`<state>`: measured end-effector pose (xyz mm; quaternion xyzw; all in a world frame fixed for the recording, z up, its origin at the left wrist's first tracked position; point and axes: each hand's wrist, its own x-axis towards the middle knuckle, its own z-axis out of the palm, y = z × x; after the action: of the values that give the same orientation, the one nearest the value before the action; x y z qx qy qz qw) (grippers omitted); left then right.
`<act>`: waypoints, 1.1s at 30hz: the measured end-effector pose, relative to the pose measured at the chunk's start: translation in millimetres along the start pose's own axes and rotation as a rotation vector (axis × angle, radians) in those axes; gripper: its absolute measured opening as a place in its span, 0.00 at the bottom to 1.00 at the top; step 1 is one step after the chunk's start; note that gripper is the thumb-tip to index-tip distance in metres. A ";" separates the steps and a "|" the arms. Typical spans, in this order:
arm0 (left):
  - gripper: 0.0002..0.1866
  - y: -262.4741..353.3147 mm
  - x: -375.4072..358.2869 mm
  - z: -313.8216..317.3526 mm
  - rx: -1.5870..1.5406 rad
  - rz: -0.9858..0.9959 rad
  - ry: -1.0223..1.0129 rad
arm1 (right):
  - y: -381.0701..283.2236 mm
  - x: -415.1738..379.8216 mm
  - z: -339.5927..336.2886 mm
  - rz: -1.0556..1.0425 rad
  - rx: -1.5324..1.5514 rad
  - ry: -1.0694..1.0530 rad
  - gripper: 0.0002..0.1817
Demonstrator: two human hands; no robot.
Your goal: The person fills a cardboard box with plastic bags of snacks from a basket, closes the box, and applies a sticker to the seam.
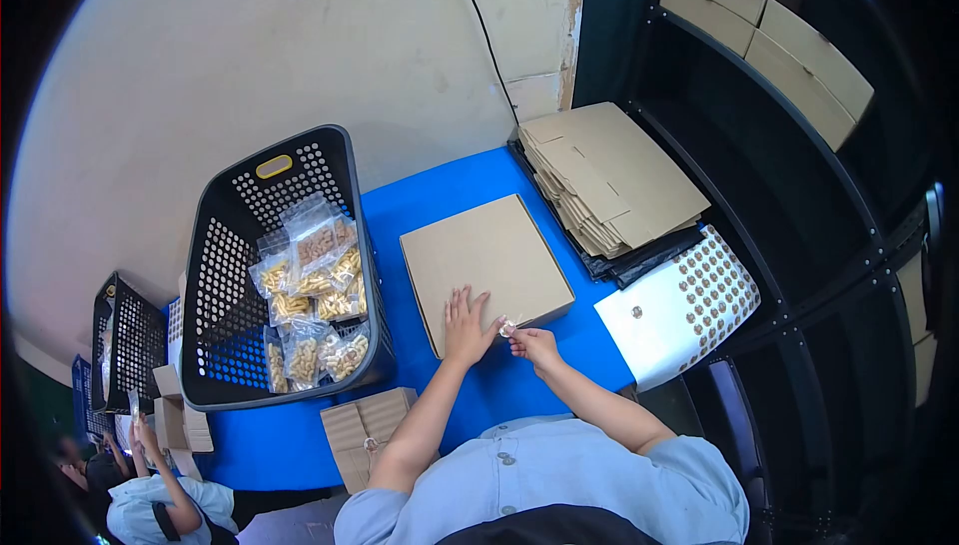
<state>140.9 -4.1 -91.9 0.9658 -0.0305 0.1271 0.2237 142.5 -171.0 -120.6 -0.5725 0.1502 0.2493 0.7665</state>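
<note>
A closed cardboard box (pixel 489 255) lies on the blue table (pixel 270 445) in front of me. My left hand (pixel 465 330) rests on its lid near the front edge, fingers stretched out. The thumb reaches toward a small round sticker (pixel 507 328). Just past the front edge of the box, my right hand (pixel 534 345) pinches that sticker between thumb and finger. To the right, a white sheet (pixel 654 345) carries rows of round brown stickers, with one apart from the rest.
Left of the box stands a black perforated basket (pixel 225 255) with bags of yellowish pieces (pixel 310 285). Flattened cartons (pixel 619 175) are stacked at the back right. A smaller cardboard box (pixel 365 430) sits at the front edge. Dark shelves (pixel 759 145) rise right; another person (pixel 165 500) works at far left.
</note>
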 end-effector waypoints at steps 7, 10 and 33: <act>0.34 1.0 -0.2 -0.4 0.009 -0.002 0.007 | 2.1 -1.1 1.6 -0.025 -0.010 0.025 0.15; 0.36 0.6 -0.6 0.6 0.027 0.006 -0.001 | 2.7 0.1 -0.5 -0.058 -0.046 0.020 0.15; 0.38 0.9 0.0 1.5 0.038 0.004 -0.010 | 11.5 2.8 -9.2 -0.130 -0.148 0.021 0.13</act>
<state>141.1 -5.6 -92.8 0.9705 -0.0313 0.1233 0.2050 139.0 -176.7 -134.0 -0.6388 0.1017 0.2035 0.7350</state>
